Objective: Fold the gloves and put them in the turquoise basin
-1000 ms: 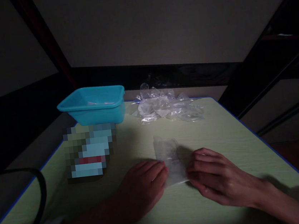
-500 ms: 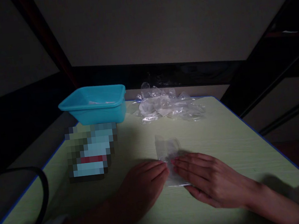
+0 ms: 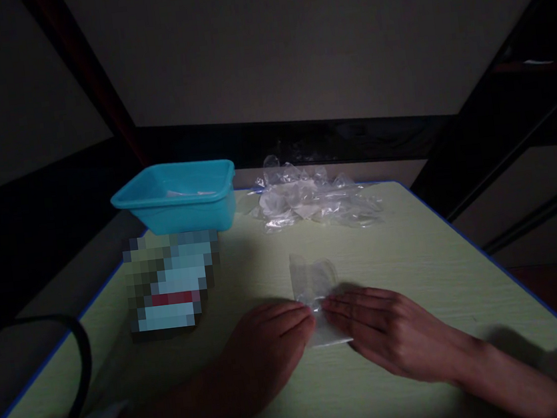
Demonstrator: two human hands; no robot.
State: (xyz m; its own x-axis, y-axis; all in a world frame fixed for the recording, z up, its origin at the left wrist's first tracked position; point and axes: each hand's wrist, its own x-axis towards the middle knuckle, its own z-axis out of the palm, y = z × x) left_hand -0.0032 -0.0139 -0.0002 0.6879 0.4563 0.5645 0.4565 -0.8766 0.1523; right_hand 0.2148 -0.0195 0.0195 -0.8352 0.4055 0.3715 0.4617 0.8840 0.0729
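The right hand [image 3: 388, 334] is now lying flat across the bag [image 3: 311, 278], having slid over to meet the left hand [image 3: 269, 347]. Both grips are staying wide, pressing it onto the table [image 3: 414, 254], nearer than the tub [image 3: 178, 210].

A dim, bare room set up for simple handwork, perhaps in a home or dormitory; I cannot tell which. A pale green table [image 3: 413, 247] with a blue edge stands before a plain wall [image 3: 290, 46], with dark slanting frame beams [image 3: 476, 139] on either side. On it sit a turquoise plastic basin [image 3: 178, 210], a heap of crumpled clear plastic [image 3: 315, 201] and one flat clear plastic bag [image 3: 311, 279].
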